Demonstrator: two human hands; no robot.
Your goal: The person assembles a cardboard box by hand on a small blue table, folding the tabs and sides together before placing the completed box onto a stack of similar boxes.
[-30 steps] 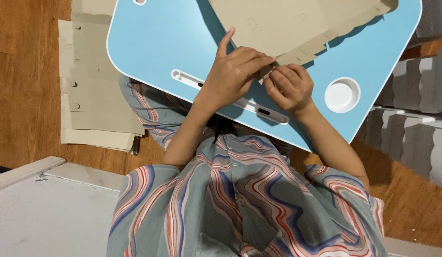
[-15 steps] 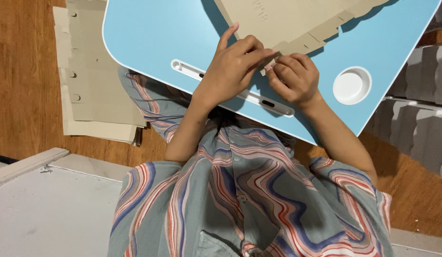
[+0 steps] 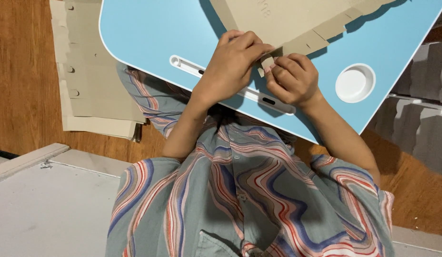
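- Left hand (image 3: 233, 64): fingers curled and closed on the near edge of a flat die-cut cardboard sheet (image 3: 287, 19), pressing it against the table (image 3: 154, 33).
- Right hand (image 3: 292, 78): fingers pinched together on a small cardboard tab (image 3: 267, 63) that projects from the same edge; the tab sits between the two hands, which are just beside each other.
- Cardboard sheet: grey-beige, lying flat on the far part of the table, notched along its near-right edge and running out of the top of the view.
- Table: light blue lap table with rounded corners, tilted in the view. A long white slot (image 3: 230, 85) runs along its near edge, partly covered by both hands. A round white cup recess (image 3: 355, 83) lies to the right of the right hand, apart from it.
- Stack of flat cardboard blanks (image 3: 87, 81): on the wooden floor (image 3: 21, 85) to the left, partly under the table edge.
- Grey stacked pieces (image 3: 421, 123): on the floor at the right edge; kind cannot be told.
- Striped shirt (image 3: 240, 200): fills the lower centre of the view.
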